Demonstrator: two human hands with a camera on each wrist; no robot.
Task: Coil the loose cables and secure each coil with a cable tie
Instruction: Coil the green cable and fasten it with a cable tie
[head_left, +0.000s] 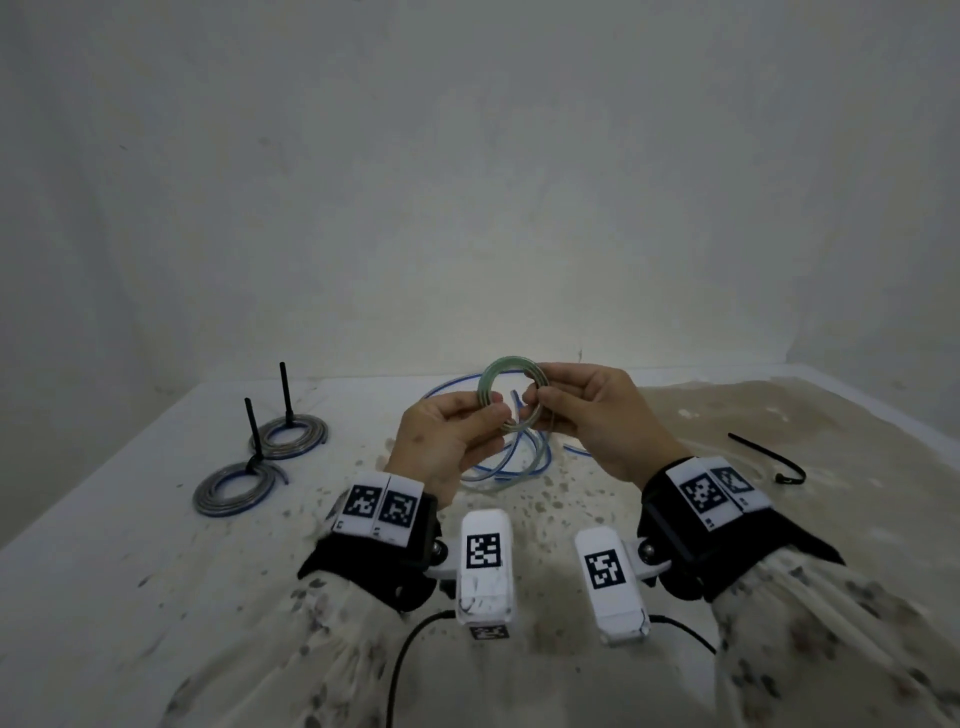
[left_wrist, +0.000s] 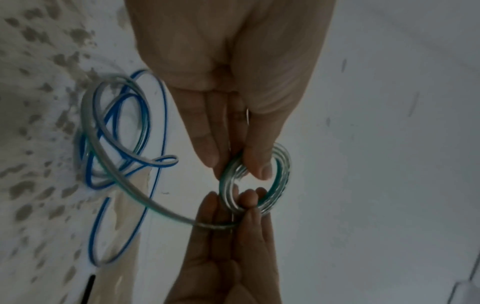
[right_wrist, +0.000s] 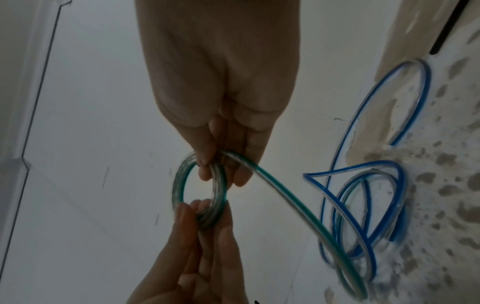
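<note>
A clear cable with a green stripe is wound into a small coil (head_left: 500, 370) held upright above the table. My left hand (head_left: 488, 415) pinches the coil's left side and my right hand (head_left: 535, 401) pinches its right side. In the left wrist view the coil (left_wrist: 282, 162) sits between my left hand (left_wrist: 239, 167) above and the right hand below. The right wrist view has the coil (right_wrist: 178, 185) under my right hand (right_wrist: 223, 174), and a loose green tail (right_wrist: 285, 198) runs down to the table. A loose blue-striped cable (head_left: 519, 462) lies beneath my hands.
Two finished coils (head_left: 289, 439) (head_left: 234, 489) lie at the left, each bound with a black tie whose tail sticks up. A loose black cable tie (head_left: 769, 457) lies at the right. The stained white table (head_left: 130, 571) ends at a wall behind.
</note>
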